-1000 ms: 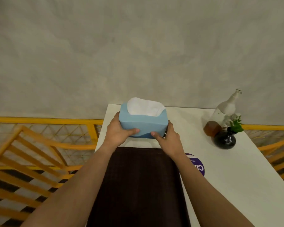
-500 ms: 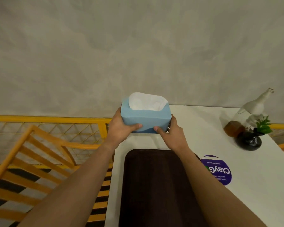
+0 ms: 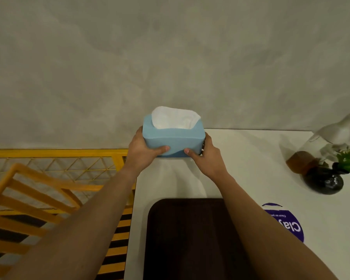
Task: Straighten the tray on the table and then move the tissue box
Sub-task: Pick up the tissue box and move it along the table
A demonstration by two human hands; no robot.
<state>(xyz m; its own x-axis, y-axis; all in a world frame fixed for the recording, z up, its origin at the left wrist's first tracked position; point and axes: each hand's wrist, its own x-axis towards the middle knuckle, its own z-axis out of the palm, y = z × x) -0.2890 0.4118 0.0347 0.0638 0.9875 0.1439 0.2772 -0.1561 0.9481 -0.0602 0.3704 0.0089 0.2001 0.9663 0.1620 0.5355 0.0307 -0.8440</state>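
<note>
Tissue box [image 3: 173,139] now further toward the surface's [image 3: 240,158] far-left corner, both hands' fingers [image 3: 162,148] still pinching its ends; tray [image 3: 190,239] nearer.

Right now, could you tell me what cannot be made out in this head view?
- Tissue box: underside hidden by the left hand and right hand; whether it touches the table is unclear.
- Tray: near end cut off by the bottom edge, sides covered by forearms.
- Bottle: blurred, cut off at right.
- Purple sticker: text partly hidden by the right forearm.
</note>
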